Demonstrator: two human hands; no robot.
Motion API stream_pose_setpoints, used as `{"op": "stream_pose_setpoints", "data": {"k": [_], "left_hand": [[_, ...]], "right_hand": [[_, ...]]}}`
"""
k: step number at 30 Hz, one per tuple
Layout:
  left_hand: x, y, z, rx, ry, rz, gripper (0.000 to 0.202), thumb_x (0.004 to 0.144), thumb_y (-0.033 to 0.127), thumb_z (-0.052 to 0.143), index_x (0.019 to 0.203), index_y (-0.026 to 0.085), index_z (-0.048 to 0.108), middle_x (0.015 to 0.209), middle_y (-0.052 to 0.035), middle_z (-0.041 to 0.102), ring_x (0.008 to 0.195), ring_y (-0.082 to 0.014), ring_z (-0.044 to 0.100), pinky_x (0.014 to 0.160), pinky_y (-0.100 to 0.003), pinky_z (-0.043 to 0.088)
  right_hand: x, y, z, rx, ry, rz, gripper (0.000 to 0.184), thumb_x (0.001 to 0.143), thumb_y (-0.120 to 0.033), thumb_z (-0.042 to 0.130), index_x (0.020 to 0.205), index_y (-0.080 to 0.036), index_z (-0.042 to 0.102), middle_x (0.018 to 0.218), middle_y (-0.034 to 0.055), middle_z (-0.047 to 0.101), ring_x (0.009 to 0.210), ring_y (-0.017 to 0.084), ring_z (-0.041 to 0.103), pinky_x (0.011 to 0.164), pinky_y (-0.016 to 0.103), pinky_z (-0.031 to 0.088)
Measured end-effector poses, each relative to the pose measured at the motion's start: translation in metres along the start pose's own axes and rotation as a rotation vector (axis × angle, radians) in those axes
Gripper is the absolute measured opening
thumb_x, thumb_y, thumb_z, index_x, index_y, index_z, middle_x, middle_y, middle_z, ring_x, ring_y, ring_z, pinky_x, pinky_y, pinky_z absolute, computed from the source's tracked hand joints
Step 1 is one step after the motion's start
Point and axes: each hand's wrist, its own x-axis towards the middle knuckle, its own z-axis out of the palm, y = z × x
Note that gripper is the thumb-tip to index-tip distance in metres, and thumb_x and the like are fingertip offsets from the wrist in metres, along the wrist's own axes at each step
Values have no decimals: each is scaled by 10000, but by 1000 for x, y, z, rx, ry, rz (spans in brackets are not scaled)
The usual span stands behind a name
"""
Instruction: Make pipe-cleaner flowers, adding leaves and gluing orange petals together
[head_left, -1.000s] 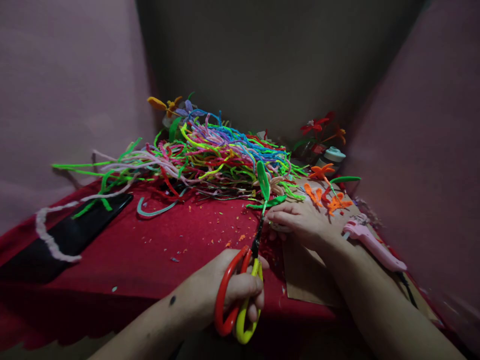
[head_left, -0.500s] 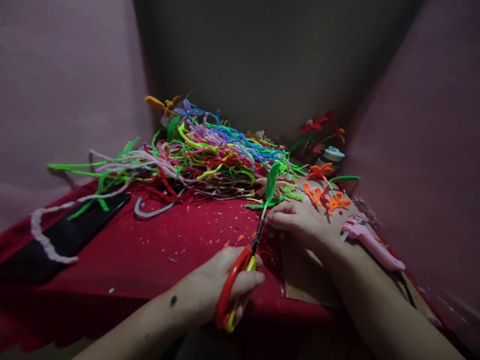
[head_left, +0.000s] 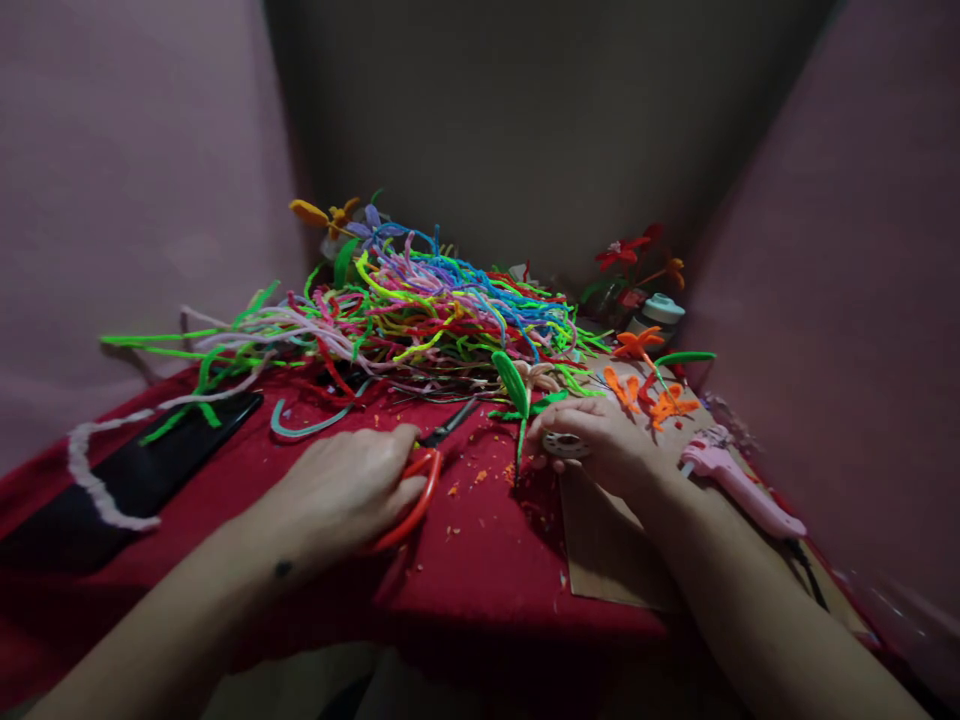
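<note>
My left hand [head_left: 341, 485] rests low on the red cloth [head_left: 300, 520], its fingers closed round the red handles of a pair of scissors [head_left: 420, 470] whose dark blades point up and right toward the heap. My right hand [head_left: 600, 440] is closed on a green pipe-cleaner stem with leaves [head_left: 517, 395] and also holds a small pale round spool [head_left: 564, 444]. The stem stands nearly upright between the two hands. A big heap of coloured pipe cleaners [head_left: 420, 310] lies just behind both hands.
A pink glue gun [head_left: 739, 485] lies right of my right wrist on a brown card [head_left: 607, 550]. Orange pipe-cleaner flowers [head_left: 649, 385] and a small jar [head_left: 660, 312] sit at the back right. A black phone [head_left: 127, 480] and white fuzzy strand [head_left: 90, 470] lie at left.
My left hand has swung left and down onto the cloth with the scissors, away from the stem. My right hand keeps the green stem, which has tilted slightly.
</note>
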Motion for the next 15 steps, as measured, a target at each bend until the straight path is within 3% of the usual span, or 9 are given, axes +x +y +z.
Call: {"op": "stream_pose_setpoints", "data": {"k": [2,5,7,9,12,15], "left_hand": [[12,-11,-1,306,22,-26,189,764,329,514,825,179,612,676,-77,616,591,-212,578,518,-277,373],[24,-9,1,451,80,41,248,801,288,463,904,136,630,891,-164,644,789,-292,613,584,-331,425],[30,5,4,293,185,100,259,823,284,462,945,138,637,948,-148,650,880,-272,604,704,-345,452],[35,23,9,-24,155,220,273,850,322,472,1015,176,633,988,-85,666,902,-211,603,801,-316,443],[44,45,20,-395,109,256,230,835,326,522,947,172,651,894,-42,680,827,-172,609,777,-279,451],[50,54,29,-504,142,251,179,812,304,562,868,164,659,846,-39,664,802,-168,593,760,-282,450]], "right_hand": [[0,-6,2,199,-30,47,239,781,-341,540,758,-185,720,693,78,673,616,182,586,543,315,419],[0,-14,6,440,-76,64,174,750,-275,578,720,-168,713,704,57,664,605,145,578,578,289,426],[0,-17,8,481,-66,37,153,746,-238,585,716,-159,713,698,47,658,604,127,570,610,278,425],[-1,-19,9,473,-46,9,150,752,-237,591,731,-155,714,697,42,655,621,124,567,633,274,422],[-3,-21,10,452,-21,-19,146,761,-257,597,747,-160,706,674,22,634,626,115,548,617,253,404],[-5,-26,10,324,17,-53,158,772,-246,569,700,-158,678,635,2,588,604,102,502,579,233,377]]}}
